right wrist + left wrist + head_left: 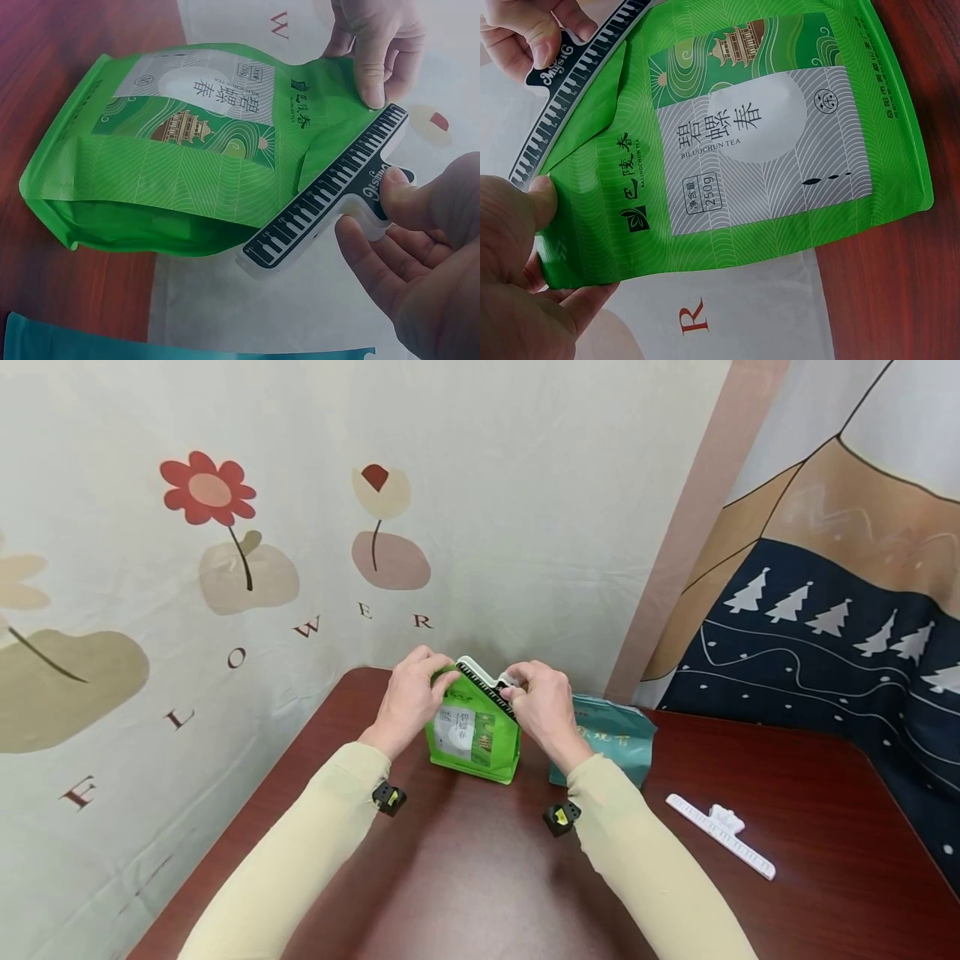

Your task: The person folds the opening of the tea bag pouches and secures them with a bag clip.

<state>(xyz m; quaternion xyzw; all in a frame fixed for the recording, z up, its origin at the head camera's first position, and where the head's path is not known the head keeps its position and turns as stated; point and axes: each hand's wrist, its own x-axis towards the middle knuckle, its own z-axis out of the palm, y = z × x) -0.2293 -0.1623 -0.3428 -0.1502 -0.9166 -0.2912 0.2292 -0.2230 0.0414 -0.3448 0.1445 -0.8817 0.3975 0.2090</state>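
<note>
A bright green tea bag [780, 225] with a grey label stands on the table. My left hand [414, 697] pinches its top left corner between thumb and fingers, plainly seen in the left wrist view. My right hand [427, 247] grips the handle of a black-and-white bag clip [322, 191] with piano-key markings. The clip lies slanted across the bag's top edge, its right end lower in the head view. In the right wrist view, the bag's top is folded along the clip, and the clip's lower end reaches past the bag's side.
A teal bag [618, 739] stands just right of the green one, partly behind my right wrist. A white bag clip [723, 835] lies farther right on the dark red table [465, 877]. A printed curtain [525, 527] hangs behind the table.
</note>
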